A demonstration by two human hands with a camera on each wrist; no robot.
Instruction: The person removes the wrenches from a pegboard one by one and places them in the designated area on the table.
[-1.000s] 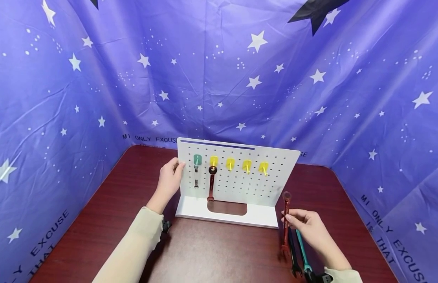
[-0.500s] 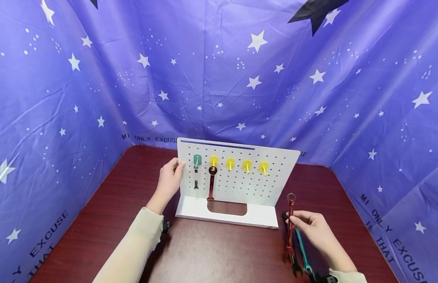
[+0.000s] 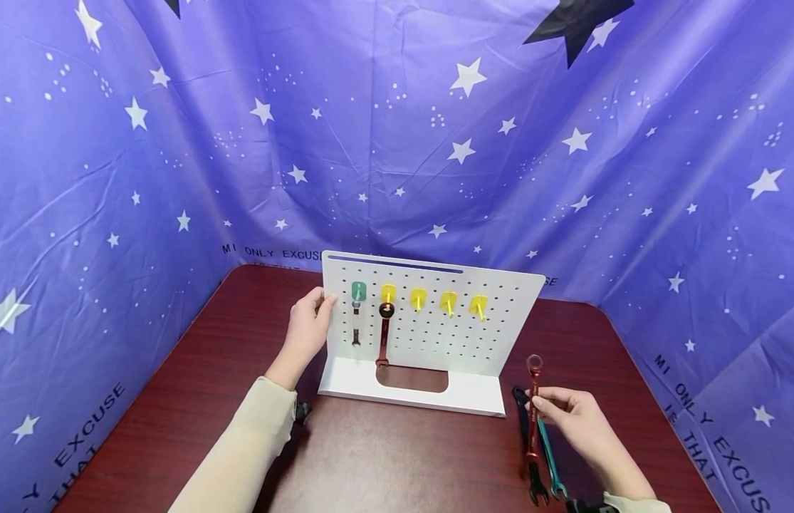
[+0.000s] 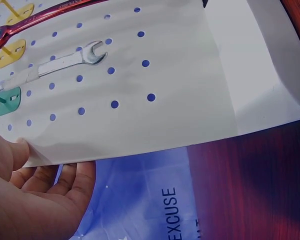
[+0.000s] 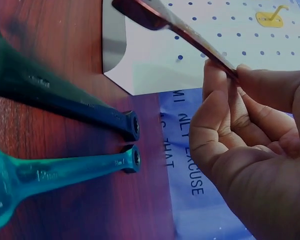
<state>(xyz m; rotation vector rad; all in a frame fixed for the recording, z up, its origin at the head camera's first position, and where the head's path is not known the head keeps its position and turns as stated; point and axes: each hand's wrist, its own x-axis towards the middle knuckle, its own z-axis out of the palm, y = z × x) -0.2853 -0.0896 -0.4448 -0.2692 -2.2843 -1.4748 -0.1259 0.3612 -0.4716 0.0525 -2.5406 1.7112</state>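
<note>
My left hand (image 3: 307, 324) grips the left edge of the white pegboard (image 3: 429, 342), thumb on the front and fingers behind, as the left wrist view shows. My right hand (image 3: 579, 424) pinches a red combination wrench (image 5: 190, 37) between thumb and fingers, ring end up, off the board's right side. Beneath it on the table lie a black wrench (image 5: 65, 95) and a teal wrench (image 5: 65, 172), side by side. On the board, a silver wrench (image 4: 65, 62) hangs from the green hook (image 3: 359, 291), and another red wrench (image 3: 384, 338) from the yellow hook beside it.
Three more yellow hooks (image 3: 419, 299) on the board's right half carry nothing. The board's white foot (image 3: 473, 392) has a cutout and stands on the dark red tabletop (image 3: 397, 456). Purple star-printed cloth (image 3: 397, 128) surrounds the table at the back and sides.
My right hand has shifted right and slightly toward me with the red wrench. More of the black wrench's upper end now shows. The left hand has stayed on the pegboard's edge.
</note>
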